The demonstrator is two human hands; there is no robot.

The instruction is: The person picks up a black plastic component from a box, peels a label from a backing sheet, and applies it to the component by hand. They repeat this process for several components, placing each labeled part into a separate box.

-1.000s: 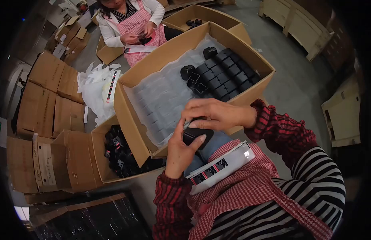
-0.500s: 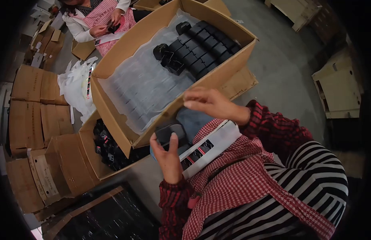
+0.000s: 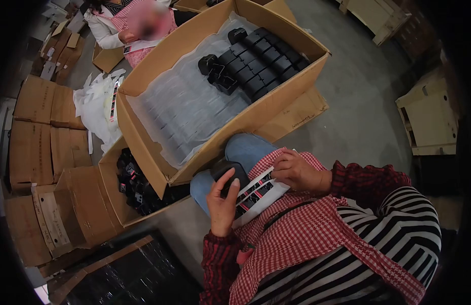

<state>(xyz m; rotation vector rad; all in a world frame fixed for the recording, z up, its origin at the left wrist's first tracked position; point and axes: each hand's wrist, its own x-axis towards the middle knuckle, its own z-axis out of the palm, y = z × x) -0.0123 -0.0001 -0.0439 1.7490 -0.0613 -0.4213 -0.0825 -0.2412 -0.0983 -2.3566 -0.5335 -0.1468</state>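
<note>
My left hand (image 3: pixel 222 206) is closed around a small black plastic part (image 3: pixel 226 170), held above my knee with thumb and fingers on its near side. Across my lap lies a white sticker sheet (image 3: pixel 272 197) printed with black and red labels. My right hand (image 3: pixel 302 175) pinches the upper edge of this sheet, where a narrow strip appears raised from the rest. The fingertips partly cover that spot.
In front of my knees stands a large open carton (image 3: pixel 276 116) with rows of black parts (image 3: pixel 261 61) and a translucent plastic sheet (image 3: pixel 189 109). Below it, another carton (image 3: pixel 109 190) holds jumbled black parts (image 3: pixel 134 178). A co-worker (image 3: pixel 106 30) sits beyond; stacked boxes (image 3: pixel 32 152) stand left.
My right hand has come down from beside the large carton's edge to the sticker sheet and closed on it. My left hand still holds the black part, now slightly farther right.
</note>
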